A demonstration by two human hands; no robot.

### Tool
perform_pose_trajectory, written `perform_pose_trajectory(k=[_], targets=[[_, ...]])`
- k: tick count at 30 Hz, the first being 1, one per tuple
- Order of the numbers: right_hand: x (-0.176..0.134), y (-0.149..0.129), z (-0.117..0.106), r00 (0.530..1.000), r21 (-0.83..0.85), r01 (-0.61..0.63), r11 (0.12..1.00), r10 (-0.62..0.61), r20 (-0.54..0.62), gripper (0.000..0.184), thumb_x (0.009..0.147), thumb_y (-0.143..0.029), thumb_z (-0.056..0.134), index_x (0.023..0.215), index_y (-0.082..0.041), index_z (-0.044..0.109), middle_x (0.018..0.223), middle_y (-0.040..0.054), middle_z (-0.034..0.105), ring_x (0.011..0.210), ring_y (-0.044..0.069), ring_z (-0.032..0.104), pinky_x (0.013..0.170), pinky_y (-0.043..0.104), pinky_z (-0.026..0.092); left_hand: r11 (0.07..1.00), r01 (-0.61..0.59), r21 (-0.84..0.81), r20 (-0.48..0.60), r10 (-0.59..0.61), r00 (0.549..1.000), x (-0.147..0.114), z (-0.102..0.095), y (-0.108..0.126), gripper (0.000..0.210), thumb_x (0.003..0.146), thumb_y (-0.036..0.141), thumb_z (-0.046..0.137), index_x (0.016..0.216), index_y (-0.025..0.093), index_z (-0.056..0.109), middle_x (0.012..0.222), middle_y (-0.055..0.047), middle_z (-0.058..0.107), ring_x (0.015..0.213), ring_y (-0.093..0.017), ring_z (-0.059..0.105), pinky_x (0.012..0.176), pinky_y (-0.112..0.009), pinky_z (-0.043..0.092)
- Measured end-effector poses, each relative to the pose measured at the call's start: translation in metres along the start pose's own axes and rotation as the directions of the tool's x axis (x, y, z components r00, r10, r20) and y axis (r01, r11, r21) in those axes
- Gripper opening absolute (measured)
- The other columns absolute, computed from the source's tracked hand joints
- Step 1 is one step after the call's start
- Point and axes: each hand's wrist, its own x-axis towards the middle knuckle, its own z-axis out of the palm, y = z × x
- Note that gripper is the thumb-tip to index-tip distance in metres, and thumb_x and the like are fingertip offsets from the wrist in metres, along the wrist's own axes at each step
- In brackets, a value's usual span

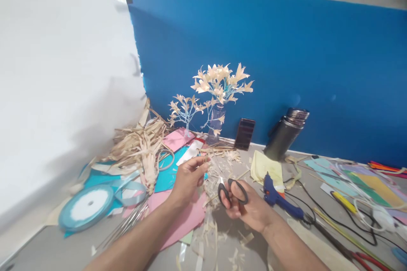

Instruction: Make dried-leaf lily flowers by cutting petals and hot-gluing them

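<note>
In my right hand [251, 207] is a pair of scissors [242, 192] with black handles; fingers are through the loops and the short blades point up and away. Left of it, my left hand [190, 175] is closed in a pinch, thumb against fingers. Whatever it pinches is too small to make out. Pale cut scraps [219, 173] lie under and between both hands. Behind them stands a clear bottle [217, 125] with a bunch of cream husk flowers [221, 80] on blue stems. A smaller flower branch [187, 112] stands to its left.
Dried husks [140, 144] are heaped at left, near a blue ribbon roll [87, 207] and metal wires [127, 224]. A phone [244, 134] and dark flask [282, 135] lean against the blue board [270, 59]. At right lie a blue glue gun [280, 199], cables and red-handled pliers [362, 258].
</note>
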Motion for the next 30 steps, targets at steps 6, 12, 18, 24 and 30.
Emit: perform_pose_trajectory(k=[6,12,18,24,30], targets=[[0.003,0.001,0.006,0.998,0.071,0.058,0.996,-0.055,-0.039,0.052,0.073,-0.062,0.076,0.08,-0.012,0.066,0.067,0.0018,0.055,0.052,0.005,0.035,0.046,0.017,0.026,0.992,0.033,0.123,0.071,-0.042,0.997,-0.009,0.006,0.004,0.029,0.069,0.037,0.078,0.086,0.013,0.075,0.054,0.003,0.054,0.04,-0.005,0.036,0.042,-0.022,0.026],[0.006,-0.011,0.003,0.954,0.093,0.243,0.966,-0.221,-0.204,0.047,0.071,-0.054,0.082,0.063,-0.014,0.058,0.06,-0.0037,0.044,0.05,0.005,0.028,0.042,0.017,0.023,0.97,0.171,0.172,0.21,-0.205,0.956,-0.023,0.016,0.002,0.01,0.065,0.022,0.075,0.067,0.013,0.071,0.05,0.002,0.053,0.04,-0.005,0.037,0.04,-0.02,0.025],[0.004,-0.03,-0.015,0.877,-0.06,0.331,0.942,-0.33,-0.35,0.043,0.068,-0.053,0.084,0.082,-0.016,0.068,0.076,0.002,0.061,0.053,0.006,0.037,0.044,0.017,0.031,0.929,0.35,-0.122,0.268,-0.309,0.912,-0.017,0.01,-0.008,0.025,0.068,0.031,0.081,0.085,0.017,0.07,0.042,0.009,0.043,0.032,-0.005,0.032,0.036,-0.019,0.026],[0.012,-0.001,0.0,0.932,-0.212,0.193,0.958,-0.246,-0.264,0.043,0.062,-0.038,0.089,0.093,-0.016,0.067,0.089,0.0047,0.069,0.071,0.013,0.059,0.061,0.024,0.048,0.83,0.413,-0.375,0.2,-0.362,0.91,-0.015,0.011,-0.002,0.03,0.059,0.021,0.09,0.08,0.014,0.07,0.083,-0.007,0.072,0.072,-0.014,0.066,0.057,-0.02,0.048],[0.013,0.003,0.012,0.885,-0.309,0.2,0.93,-0.307,-0.351,0.038,0.059,-0.027,0.087,0.089,-0.016,0.066,0.078,-0.0001,0.069,0.065,0.012,0.058,0.058,0.022,0.046,0.809,0.443,-0.387,0.218,-0.386,0.896,-0.025,0.021,0.001,0.028,0.054,0.018,0.091,0.075,0.013,0.073,0.083,-0.007,0.073,0.072,-0.017,0.067,0.066,-0.027,0.053]])
